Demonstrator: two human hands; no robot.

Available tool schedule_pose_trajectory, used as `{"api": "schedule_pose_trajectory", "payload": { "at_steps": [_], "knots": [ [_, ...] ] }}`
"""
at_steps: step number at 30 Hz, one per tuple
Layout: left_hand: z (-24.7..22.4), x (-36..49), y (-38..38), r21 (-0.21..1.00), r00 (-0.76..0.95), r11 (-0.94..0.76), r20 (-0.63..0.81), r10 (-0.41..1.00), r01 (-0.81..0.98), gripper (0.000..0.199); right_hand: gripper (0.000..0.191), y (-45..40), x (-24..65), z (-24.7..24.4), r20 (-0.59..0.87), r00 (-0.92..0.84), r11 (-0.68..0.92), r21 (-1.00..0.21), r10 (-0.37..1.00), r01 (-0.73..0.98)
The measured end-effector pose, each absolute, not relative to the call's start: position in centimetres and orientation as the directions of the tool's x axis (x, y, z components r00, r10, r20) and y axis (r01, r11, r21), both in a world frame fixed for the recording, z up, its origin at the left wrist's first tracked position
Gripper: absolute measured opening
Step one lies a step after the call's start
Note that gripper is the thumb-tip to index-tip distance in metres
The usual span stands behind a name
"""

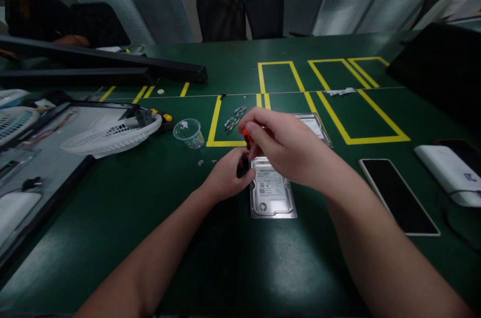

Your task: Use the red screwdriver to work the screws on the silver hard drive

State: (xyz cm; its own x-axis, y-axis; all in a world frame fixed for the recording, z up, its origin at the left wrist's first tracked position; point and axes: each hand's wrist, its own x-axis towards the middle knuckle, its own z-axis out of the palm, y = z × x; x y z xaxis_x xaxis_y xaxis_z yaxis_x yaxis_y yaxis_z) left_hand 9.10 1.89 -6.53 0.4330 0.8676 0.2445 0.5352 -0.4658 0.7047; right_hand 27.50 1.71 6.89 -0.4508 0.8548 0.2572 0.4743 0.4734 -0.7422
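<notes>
I judge work on the nearer hard drive point(273, 193), flat on the table point(300, 278), under way but unfinished: right hand point(276, 145) pinching an orange tool point(246, 138) above its far edge, left hand's point(228, 174) hold indiscernible, small pieces point(200, 163) loose nearby

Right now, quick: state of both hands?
Left hand: curled at the edge of the hard drive; grip cannot be told.
Right hand: closed, holding an orange-and-black tool.

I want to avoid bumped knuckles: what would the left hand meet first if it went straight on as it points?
Most likely the orange-and-black tool gripped by the right hand, just ahead of the left hand; depth is unclear, so it might pass beneath.
</notes>
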Motion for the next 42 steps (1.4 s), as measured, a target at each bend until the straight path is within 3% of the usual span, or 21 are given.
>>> {"api": "schedule_pose_trajectory", "payload": {
  "at_steps": [13, 24, 38, 42],
  "knots": [
    [-6.79, 8.88, 2.00, 0.698, 0.441, -0.463, 0.231, 0.867, 0.546, 0.024, 0.008, 1.63, 27.65, 6.57, 0.317, -0.452, 0.523, -0.714, 0.834, 0.465],
    [-6.67, 8.99, 2.01, 0.685, 0.439, -0.474, 0.245, 0.865, 0.553, 0.017, 0.026, 1.57, 27.52, 7.10, 0.241, -0.455, 0.460, -0.755, 0.857, 0.467],
    [-6.79, 8.88, 2.08, 0.697, 0.449, -0.458, 0.214, 0.868, 0.552, 0.022, 0.008, 1.47, 27.68, 6.94, 0.313, -0.455, 0.521, -0.717, 0.834, 0.463],
    [-6.60, 8.91, 1.99, 0.700, 0.436, -0.453, 0.221, 0.872, 0.551, 0.023, 0.016, 1.50, 27.66, 7.14, 0.292, -0.477, 0.523, -0.708, 0.829, 0.474]
  ]
}}
